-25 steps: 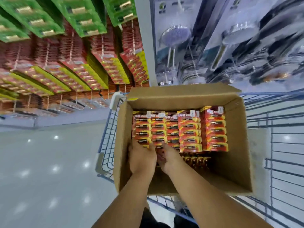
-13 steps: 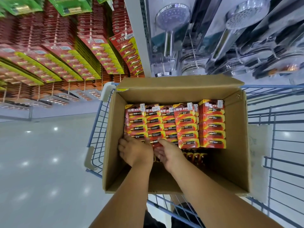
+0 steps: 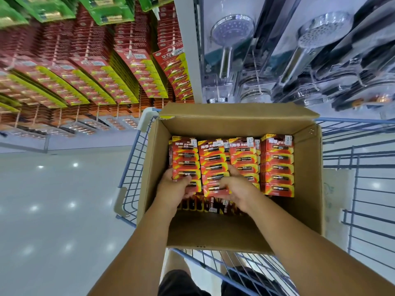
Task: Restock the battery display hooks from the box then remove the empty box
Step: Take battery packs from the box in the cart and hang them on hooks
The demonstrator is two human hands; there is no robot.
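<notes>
Battery packs (image 3: 276, 165) in box (image 3: 307, 189): left hand (image 3: 174, 189), right hand (image 3: 237, 188) each grip stack; fingertips hidden.

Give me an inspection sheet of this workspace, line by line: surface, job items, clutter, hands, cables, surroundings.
Surface: blue wire shopping cart carrying the cardboard box, flaps open.
Job items: red and yellow battery packs in rows inside the box, more lying lower at the near side; display hooks at upper left hung with similar packs.
Clutter: nothing seen.
Hands: left hand grips the leftmost stack's near end; right hand grips the next stack.
Cables: nothing seen.
Surroundings: shower heads packaged on the right-hand shelving, green packs above the red ones, glossy pale floor.
</notes>
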